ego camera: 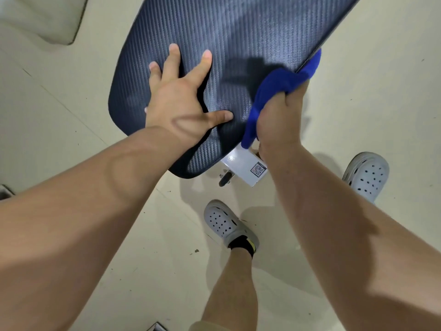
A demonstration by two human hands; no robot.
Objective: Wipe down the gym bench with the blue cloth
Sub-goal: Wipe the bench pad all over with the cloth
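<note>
While the left hand (177,101) lies flat with fingers spread at centre frame, steadying the gym bench (238,44) pad, the right hand (281,115) just right of centre clutches the blue cloth (279,84) bunched against the pad's edge; soft and limp, it probably wipes best wadded.

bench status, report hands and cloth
Left hand flat on bench pad, bracing. Right hand grips blue cloth at pad's right edge. Nothing else on the visible pad.
</note>
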